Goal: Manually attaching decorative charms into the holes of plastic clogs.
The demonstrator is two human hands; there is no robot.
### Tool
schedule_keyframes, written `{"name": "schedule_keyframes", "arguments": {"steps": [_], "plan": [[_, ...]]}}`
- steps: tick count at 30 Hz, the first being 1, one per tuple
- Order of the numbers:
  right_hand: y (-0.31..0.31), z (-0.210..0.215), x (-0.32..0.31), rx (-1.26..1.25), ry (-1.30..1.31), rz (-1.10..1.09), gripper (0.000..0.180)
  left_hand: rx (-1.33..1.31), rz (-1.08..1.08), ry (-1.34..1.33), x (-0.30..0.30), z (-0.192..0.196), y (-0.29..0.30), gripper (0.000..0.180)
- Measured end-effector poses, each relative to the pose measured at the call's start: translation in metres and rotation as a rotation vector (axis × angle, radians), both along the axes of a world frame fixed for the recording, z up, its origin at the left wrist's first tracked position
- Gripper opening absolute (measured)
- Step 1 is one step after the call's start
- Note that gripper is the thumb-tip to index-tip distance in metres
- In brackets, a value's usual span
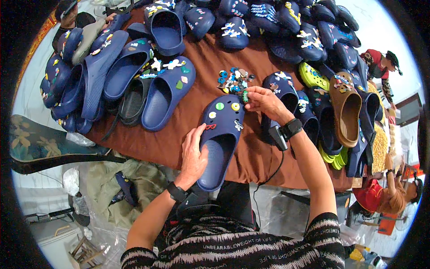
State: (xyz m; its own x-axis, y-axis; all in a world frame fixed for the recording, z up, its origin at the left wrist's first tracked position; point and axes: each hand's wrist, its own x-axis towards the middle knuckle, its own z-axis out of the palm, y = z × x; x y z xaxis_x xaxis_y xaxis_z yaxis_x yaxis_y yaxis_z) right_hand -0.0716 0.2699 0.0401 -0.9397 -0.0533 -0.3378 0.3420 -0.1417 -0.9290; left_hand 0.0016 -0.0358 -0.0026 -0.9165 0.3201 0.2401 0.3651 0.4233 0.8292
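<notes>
- Shirt [268, 258]: black with pale jagged bands; rows of small white lettering run across it.
- Left hand [195, 150]: enters from below, black band on the wrist; fingers extended along the clog's left side, thumb at the opening's rim, side wall held between them.
- Dark blue clog [229, 115]: at the near edge of the brown cloth [264, 168], heel toward the wearer, toe away. Vent holes in the upper; fitted charms are green round, yellow-and-white round, white-and-yellow flower, red spectacles shape and white figure.
- Right hand [267, 105]: wrist strapped, fingers bent inward; narrow pinch on a small green charm [245, 96] beside the toe.
- Charm pile [235, 80]: mixed colours, just beyond the toe.
- Far-edge clogs [264, 18]: some bear white letter-shaped pieces.
</notes>
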Motion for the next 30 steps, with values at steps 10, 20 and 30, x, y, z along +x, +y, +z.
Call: {"name": "schedule_keyframes", "arguments": {"steps": [10,20,30], "plan": [[-0.016,0.015,-0.019,0.413,0.1,0.16,0.013,-0.017,-0.005,-0.03,0.0,0.003,-0.002,0.061],[0.001,0.001,-0.015,0.665,0.251,0.063,0.016,0.002,-0.003,-0.012,0.0,-0.003,0.0,0.061],[0.011,-0.021,-0.023,1.198,0.522,0.011,0.03,-0.011,-0.012,0.014,-0.002,-0.006,0.002,0.062]]}}
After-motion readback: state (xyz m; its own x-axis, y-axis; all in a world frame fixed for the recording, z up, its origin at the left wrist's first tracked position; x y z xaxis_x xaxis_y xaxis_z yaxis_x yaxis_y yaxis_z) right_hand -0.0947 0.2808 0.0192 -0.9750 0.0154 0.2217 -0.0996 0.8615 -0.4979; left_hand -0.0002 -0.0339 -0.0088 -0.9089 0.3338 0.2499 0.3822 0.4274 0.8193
